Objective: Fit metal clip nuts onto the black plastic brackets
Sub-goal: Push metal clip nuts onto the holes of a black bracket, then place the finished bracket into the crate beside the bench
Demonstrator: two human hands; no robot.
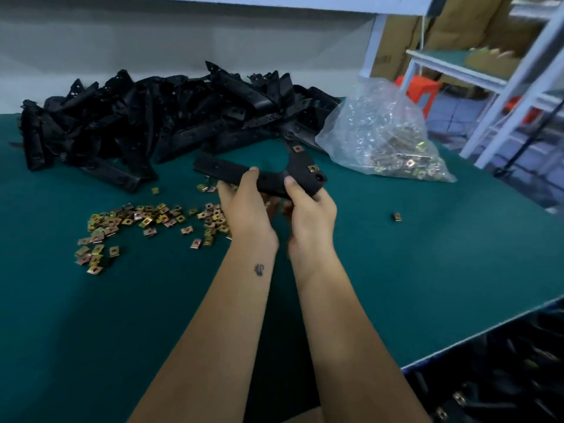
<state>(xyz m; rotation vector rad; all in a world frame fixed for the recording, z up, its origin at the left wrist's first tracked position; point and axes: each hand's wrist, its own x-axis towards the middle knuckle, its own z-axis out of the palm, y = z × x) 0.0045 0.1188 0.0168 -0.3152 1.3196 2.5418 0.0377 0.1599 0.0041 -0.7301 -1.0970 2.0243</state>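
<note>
Both my hands hold one black plastic bracket (219, 167) above the green table (396, 270). My left hand (248, 206) grips its middle, thumb on top. My right hand (308, 209) grips the curved right end. Two brass-coloured clip nuts (313, 169) sit on that curved arm, one near the tip and one lower down. A scatter of loose clip nuts (146, 221) lies on the table left of my hands. What my fingers hold under the bracket is hidden.
A big heap of black brackets (152, 117) fills the back left. A clear plastic bag of clip nuts (384, 138) lies at the back right. One stray clip nut (396, 217) lies to the right. A bin with finished brackets (500, 377) stands at the lower right.
</note>
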